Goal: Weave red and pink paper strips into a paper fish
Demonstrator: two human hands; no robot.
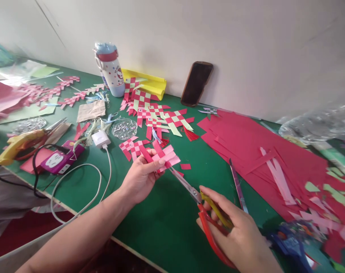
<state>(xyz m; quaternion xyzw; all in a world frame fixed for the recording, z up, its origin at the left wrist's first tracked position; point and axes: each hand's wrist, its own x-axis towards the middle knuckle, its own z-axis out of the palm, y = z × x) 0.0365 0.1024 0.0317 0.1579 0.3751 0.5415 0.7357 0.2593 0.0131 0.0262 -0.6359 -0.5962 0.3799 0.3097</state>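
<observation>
My left hand (141, 172) pinches a woven paper fish (170, 154) of red and pink strips, held above the green table. In my right hand (232, 231) are scissors (195, 194) with one red and one yellow handle. Their blade tips meet the lower edge of the woven paper, close to my left fingertips. Whether the blades are fully closed is hard to make out. Small red paper scraps (185, 166) lie just beyond. Behind my left hand rests a finished-looking red and pink woven piece (134, 147).
Red paper sheets (232, 136) and a purple cutter (237, 182) lie right. Woven fish (149, 110), a bottle (111, 70) and a phone (196, 83) stand along the wall. Left are a dish of beads (124, 129), a white charger (101, 139), a purple power strip (63, 157) and a glue gun (21, 146).
</observation>
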